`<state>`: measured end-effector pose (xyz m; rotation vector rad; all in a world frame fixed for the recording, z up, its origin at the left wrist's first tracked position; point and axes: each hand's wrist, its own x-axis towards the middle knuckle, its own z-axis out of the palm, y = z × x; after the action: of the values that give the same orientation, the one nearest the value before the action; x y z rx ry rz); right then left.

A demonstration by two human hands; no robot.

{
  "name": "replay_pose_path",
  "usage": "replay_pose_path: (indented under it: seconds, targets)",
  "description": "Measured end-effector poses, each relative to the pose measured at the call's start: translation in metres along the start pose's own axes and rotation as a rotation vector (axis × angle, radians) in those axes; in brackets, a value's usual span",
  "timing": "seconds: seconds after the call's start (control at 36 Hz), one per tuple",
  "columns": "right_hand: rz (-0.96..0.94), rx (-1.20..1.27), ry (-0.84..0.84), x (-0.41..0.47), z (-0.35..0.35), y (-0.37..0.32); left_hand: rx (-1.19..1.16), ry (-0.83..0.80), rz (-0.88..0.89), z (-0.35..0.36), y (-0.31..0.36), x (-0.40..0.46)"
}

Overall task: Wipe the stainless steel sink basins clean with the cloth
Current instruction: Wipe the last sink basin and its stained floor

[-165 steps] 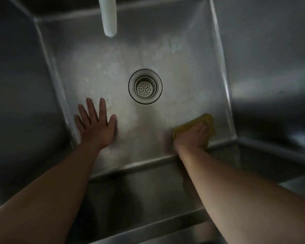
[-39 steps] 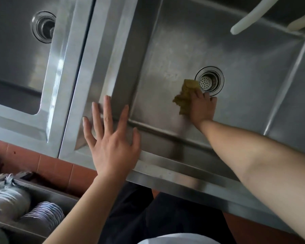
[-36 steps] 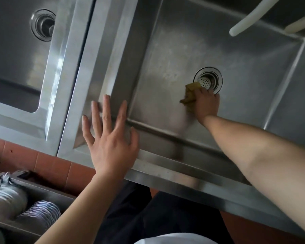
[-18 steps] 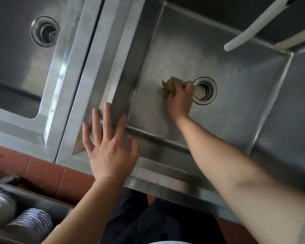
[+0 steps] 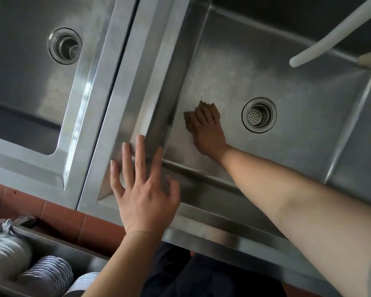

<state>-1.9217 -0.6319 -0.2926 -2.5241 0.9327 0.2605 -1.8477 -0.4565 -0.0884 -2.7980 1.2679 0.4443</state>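
Cloth, small, yellow-brown, crumpled (image 5: 210, 109): we pin it flat under the fingers of our right hand (image 5: 206, 130) on the floor of the deep stainless steel sink basin (image 5: 298, 159), so pressure goes into the steel. Round perforated drain (image 5: 259, 115): just right of that grip. Left hand (image 5: 142, 189): fingers spread, empty, seemingly bracing on the basin's rim. Second, shallower steel basin (image 5: 30, 67): beyond it, untouched.

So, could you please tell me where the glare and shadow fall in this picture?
Head view: bright glare streaks the steel divider rim between basins; the right hand pressing the brown cloth lies in dim shade; the left hand is well lit; straight edges bow slightly.
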Motion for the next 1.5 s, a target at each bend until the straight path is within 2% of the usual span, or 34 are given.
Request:
replay_pose_path:
  seconds: [0.06,0.14,0.28,0.39,0.44,0.56,0.61,0.69,0.75,0.81,0.86,0.92,0.97,1.06,1.17,1.25,1.31,1.42,1.5]
  targets:
    - [-0.027,-0.003,-0.050,0.000,0.004,0.007,0.007,-0.005,0.002,0.001,-0.001,0.000]
    - [-0.042,-0.038,0.004,0.003,0.003,0.019,0.006,0.014,0.004,0.003,-0.002,-0.001]
    - [0.206,-0.084,0.042,0.008,-0.012,0.063,0.002,0.009,-0.001,0.002,0.000,0.000]
    - [0.224,-0.021,0.000,0.001,-0.019,0.075,-0.010,0.019,0.004,0.002,-0.001,-0.001]
    - [0.152,0.028,-0.047,-0.008,-0.018,0.058,-0.011,0.012,0.010,0.001,0.000,-0.001]
    - [-0.193,0.057,-0.008,-0.047,-0.002,0.016,-0.015,0.041,0.013,0.002,0.000,-0.001]
    - [-0.348,-0.004,-0.081,-0.069,0.008,0.010,-0.012,0.053,0.020,0.004,-0.001,-0.001]
    - [-0.358,-0.082,-0.085,-0.095,0.016,0.026,-0.011,0.066,0.031,0.007,-0.003,-0.001]
    - [-0.259,-0.088,-0.043,-0.108,0.019,0.042,-0.008,0.063,0.027,0.006,-0.003,-0.001]
    - [-0.090,-0.115,-0.086,-0.115,0.014,0.058,-0.003,0.058,0.023,0.006,-0.002,-0.001]
    - [0.252,-0.048,-0.058,-0.110,0.005,0.072,0.002,0.060,0.022,0.006,-0.002,-0.001]
    - [0.621,0.126,0.045,-0.094,-0.007,0.083,0.001,0.060,0.019,0.007,-0.003,-0.001]
    - [0.853,0.266,0.096,-0.074,-0.018,0.091,-0.003,0.062,0.018,0.007,-0.003,-0.001]
    - [0.957,0.357,0.103,-0.060,-0.023,0.091,-0.015,0.054,0.018,0.004,-0.002,-0.001]
    - [0.883,0.324,0.181,-0.087,-0.009,0.075,-0.014,0.042,0.019,0.003,-0.001,-0.001]
    - [0.849,0.245,0.078,-0.125,0.012,0.067,-0.015,0.044,0.023,0.004,-0.002,0.000]
    - [0.960,0.265,0.027,-0.145,0.022,0.078,-0.015,0.045,0.023,0.005,-0.002,-0.001]
    - [1.340,0.372,0.070,-0.134,0.016,0.117,-0.017,0.056,0.027,0.005,-0.003,-0.001]
    - [1.469,0.406,0.104,-0.098,-0.006,0.136,-0.013,0.069,0.022,0.006,-0.003,-0.001]
